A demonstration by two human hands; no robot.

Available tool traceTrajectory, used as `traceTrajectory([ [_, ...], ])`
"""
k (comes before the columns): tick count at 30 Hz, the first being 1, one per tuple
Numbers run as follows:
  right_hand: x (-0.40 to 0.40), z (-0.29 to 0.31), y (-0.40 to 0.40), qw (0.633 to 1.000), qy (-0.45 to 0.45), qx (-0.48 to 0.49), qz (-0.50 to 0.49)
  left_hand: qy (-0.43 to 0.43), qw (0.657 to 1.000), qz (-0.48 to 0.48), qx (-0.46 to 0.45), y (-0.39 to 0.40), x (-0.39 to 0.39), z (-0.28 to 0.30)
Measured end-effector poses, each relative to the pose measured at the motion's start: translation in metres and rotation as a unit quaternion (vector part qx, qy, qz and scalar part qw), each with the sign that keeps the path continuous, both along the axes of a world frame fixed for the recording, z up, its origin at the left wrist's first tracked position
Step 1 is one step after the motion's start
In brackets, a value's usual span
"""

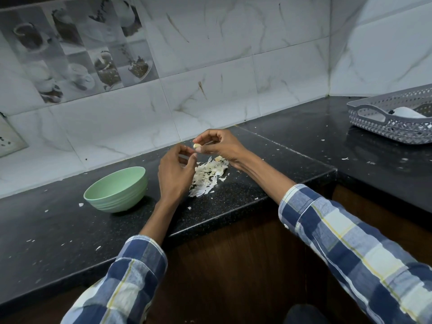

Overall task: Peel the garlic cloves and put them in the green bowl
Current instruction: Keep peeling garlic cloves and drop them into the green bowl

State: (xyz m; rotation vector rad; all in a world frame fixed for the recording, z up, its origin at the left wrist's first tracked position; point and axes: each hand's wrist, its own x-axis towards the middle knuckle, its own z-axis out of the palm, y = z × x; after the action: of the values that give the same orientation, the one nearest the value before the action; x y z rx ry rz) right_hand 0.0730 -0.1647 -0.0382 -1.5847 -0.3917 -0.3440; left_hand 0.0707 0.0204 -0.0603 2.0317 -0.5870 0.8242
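One garlic clove [196, 146] pinched in right hand [219, 146] grip, left hand [175, 174] fingers curled just beside, holding nothing visible.

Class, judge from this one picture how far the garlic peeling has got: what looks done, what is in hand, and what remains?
Done: a big pile of peeled skins lies on the counter, so many cloves look finished. In hand: the right hand pinches a garlic clove while the left hand works beside it. Left: that clove must go into the green bowl; its contents are hidden from this angle.
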Motion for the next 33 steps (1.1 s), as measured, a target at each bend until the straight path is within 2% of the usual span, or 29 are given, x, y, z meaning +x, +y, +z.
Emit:
traceTrajectory([
  [4,0.0004,0.0003,0.0003,1.0,-0.008,-0.005,-0.01,-0.032,0.999,0.002,-0.037,0.0017,0.0007,0.0009],
  [12,-0.0011,0.0013,0.0031,1.0,-0.015,-0.006,0.005,-0.039,0.997,0.017,-0.068,0.0028,0.0036,0.0013],
  [18,-0.0053,0.0023,0.0056,0.999,-0.039,-0.019,-0.006,-0.045,0.996,0.046,-0.057,0.0013,0.0,0.0016],
  [33,-0.006,0.0016,0.0075,0.993,-0.076,-0.088,-0.028,-0.04,0.995,0.021,-0.092,0.0026,-0.0009,0.0005],
])
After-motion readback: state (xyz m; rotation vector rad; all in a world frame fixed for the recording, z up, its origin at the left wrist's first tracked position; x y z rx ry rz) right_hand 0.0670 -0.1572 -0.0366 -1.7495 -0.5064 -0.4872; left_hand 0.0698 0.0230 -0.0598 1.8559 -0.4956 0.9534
